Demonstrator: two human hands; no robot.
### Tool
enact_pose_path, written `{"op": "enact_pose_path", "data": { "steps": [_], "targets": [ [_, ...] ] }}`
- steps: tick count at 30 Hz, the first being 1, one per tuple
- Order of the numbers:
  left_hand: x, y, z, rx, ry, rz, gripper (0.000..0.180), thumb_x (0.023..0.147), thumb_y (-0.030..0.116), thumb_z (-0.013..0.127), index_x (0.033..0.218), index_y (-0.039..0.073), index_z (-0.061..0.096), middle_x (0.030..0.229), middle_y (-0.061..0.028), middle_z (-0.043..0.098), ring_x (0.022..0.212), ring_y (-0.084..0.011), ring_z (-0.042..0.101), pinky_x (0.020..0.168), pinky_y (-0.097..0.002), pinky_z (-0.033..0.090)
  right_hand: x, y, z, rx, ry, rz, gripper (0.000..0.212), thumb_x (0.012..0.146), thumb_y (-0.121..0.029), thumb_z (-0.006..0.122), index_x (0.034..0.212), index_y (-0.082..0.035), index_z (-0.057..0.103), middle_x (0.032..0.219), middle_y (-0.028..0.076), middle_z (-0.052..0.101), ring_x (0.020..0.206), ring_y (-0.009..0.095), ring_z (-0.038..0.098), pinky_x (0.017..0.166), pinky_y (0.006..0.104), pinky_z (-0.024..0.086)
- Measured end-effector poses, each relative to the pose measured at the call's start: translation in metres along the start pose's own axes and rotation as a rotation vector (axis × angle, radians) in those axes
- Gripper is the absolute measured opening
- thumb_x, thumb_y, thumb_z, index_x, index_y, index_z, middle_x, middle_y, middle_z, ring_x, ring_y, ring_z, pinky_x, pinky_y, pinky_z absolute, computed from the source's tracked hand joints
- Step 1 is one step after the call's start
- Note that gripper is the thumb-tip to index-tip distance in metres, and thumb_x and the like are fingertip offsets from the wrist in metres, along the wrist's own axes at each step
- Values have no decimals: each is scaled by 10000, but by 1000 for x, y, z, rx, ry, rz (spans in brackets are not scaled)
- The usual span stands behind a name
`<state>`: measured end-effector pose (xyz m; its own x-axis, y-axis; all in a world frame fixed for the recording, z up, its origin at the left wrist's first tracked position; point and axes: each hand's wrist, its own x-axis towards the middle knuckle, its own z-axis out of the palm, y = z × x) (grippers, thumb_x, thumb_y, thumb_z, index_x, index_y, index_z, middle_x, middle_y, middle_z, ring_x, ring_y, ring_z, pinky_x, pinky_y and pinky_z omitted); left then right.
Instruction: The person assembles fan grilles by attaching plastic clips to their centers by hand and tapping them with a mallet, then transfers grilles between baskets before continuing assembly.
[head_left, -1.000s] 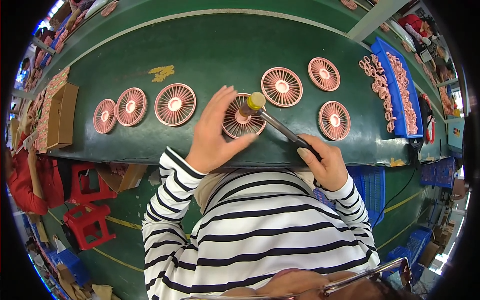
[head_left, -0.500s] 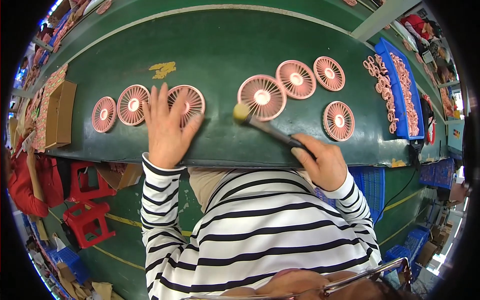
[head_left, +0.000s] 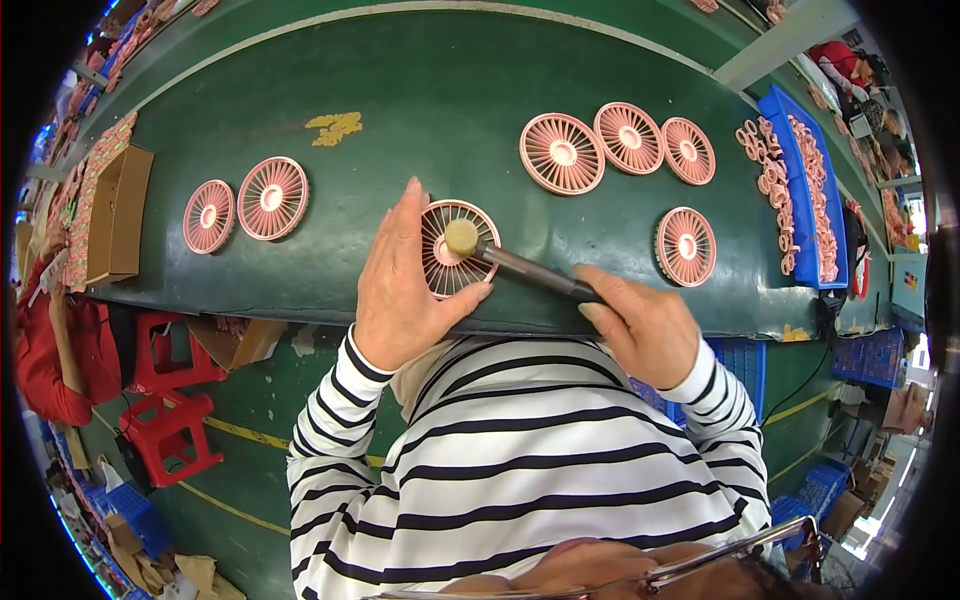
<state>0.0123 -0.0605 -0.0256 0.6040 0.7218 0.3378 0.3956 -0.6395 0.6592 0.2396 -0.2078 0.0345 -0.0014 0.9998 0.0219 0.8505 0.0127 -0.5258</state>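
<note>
A round pink fan grille (head_left: 448, 260) with thin spokes lies flat on the green table in front of me. My left hand (head_left: 400, 300) cups its left and near rim, fingers along one side and thumb along the near edge. In my right hand (head_left: 648, 328) is the dark handle of a mallet (head_left: 535, 272). Its yellowish head is over the grille's hub, hiding part of it; whether they touch, I cannot tell. Two more pink grilles (head_left: 273, 198) lie to the left. On the right, three grilles (head_left: 562, 153) sit in a row, with a single grille (head_left: 686, 246) nearer me.
A blue tray (head_left: 778, 100) of small pink parts stands at the right, with a loose pile of pink rings (head_left: 770, 180) beside it. At the left end is an open cardboard box (head_left: 130, 205). Red stools (head_left: 170, 440) and a person in red (head_left: 75, 360) are beyond it.
My left hand has brought one grille rightward from the left group to the middle. The mallet head has swung left over its hub. The right-hand row has shifted right and away from me.
</note>
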Motion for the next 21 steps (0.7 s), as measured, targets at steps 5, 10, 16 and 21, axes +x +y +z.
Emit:
{"op": "enact_pose_path", "data": {
  "steps": [5, 10, 16, 21],
  "targets": [
    [-3, 1, 1, -75, 23, -49, 1143, 620, 229, 867, 1482, -27, 162, 1330, -252, 493, 1198, -407, 506, 1023, -461, 405, 8, -12, -1, 133, 231, -147, 404, 875, -149, 636, 1266, -82, 558, 727, 139, 625, 615, 322, 613, 541, 398, 481],
    [4, -12, -30, 43, -66, 119, 1023, 691, 314, 816, 1476, -29, 256, 1514, -248, 278, 1428, -408, 223, 1154, -498, 185, 16, 2, 4, 3, 1, -27, 361, 900, -210, 612, 1235, -85, 563, 742, 158, 643, 635, 351, 623, 556, 431, 493],
    [9, -115, -98, 864, 150, -216, 671, 916, 427, 571, 1465, 105, 358, 1502, -286, 270, 1414, -459, 201, 1124, -572, 157, 6, -13, 4, 112, -116, -78, 346, 905, -226, 606, 1224, -97, 574, 786, 171, 656, 679, 370, 634, 594, 440, 509],
    [-2, -94, -69, 642, 8, -114, 613, 929, 379, 555, 1448, 99, 390, 1478, -290, 287, 1393, -463, 230, 1127, -574, 168, 20, 4, 15, 75, 31, 73, 310, 918, -236, 587, 1198, -103, 573, 799, 183, 657, 691, 385, 635, 596, 452, 499]
  ]
}}
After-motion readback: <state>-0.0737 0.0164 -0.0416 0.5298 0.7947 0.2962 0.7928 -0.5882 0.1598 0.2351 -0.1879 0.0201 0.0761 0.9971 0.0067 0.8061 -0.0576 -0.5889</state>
